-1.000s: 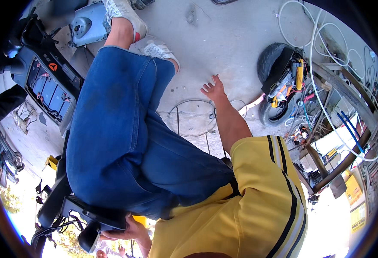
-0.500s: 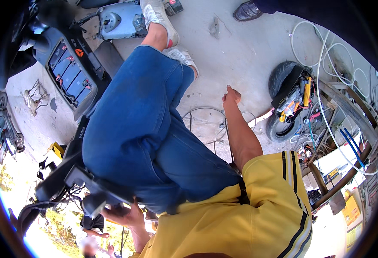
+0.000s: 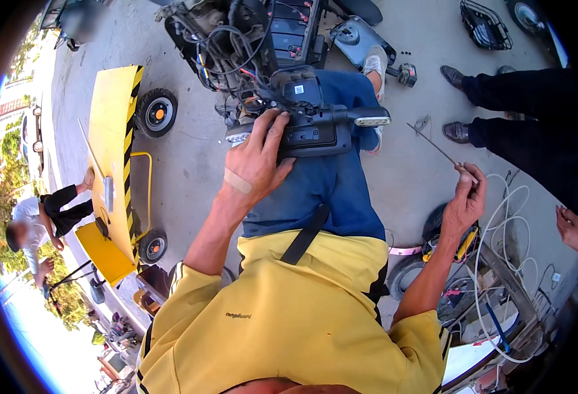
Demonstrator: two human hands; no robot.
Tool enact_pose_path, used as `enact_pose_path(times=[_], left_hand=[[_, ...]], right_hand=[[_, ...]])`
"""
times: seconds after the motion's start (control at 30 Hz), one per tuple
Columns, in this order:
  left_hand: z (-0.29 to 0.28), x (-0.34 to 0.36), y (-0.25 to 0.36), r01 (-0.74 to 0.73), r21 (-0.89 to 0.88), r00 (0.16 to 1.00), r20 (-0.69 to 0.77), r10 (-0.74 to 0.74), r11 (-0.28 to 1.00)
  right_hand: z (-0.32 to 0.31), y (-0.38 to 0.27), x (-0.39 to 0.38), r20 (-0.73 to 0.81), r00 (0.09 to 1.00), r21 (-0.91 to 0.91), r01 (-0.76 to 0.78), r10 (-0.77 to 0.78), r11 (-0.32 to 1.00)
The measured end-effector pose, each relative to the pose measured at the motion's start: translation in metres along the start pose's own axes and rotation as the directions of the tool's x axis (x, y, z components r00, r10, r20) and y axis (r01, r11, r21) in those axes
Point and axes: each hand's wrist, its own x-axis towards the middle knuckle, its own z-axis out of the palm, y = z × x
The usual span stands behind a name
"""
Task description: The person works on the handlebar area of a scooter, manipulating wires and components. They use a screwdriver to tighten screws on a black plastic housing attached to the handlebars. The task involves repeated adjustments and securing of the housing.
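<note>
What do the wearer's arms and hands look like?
Short yellow sleeves with black and white stripes; forearms bare. Left hand: no glove, pale adhesive strip near the wrist. Right hand: no glove, no visible wristwear.

Grey floor [image 3: 427, 33], bright daylight [image 3: 29, 335] leftward

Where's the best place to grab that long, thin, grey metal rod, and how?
Probably the near end of the thin grey metal rod, from the right, where the person's right hand pinches it: the shaft slants away leftward, leaving its far tip free.
</note>
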Motion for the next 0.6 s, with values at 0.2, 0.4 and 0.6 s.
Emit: enact_pose_path(times=[0.2, 0.4, 0.6], left_hand=[[0.008, 0.001, -0.019, -0.037, -0.116, 0.985, -0.169, 0.017, 0.993], [0.018, -0.019, -0.015, -0.039, -0.286, 0.94, -0.336, -0.062, 0.957], [0.022, -0.02, -0.006, 0.019, -0.379, 0.938, -0.314, -0.148, 0.925]], right_hand=[[0.01, -0.189, 0.017, 0.14, 0.855, 0.433, 0.401, -0.5, 0.807], [0.085, -0.26, -0.014, 0.358, 0.672, 0.82, 0.106, -0.648, 0.563], [0.157, -0.273, -0.026, 0.438, 0.569, 0.851, -0.013, -0.696, 0.524]])
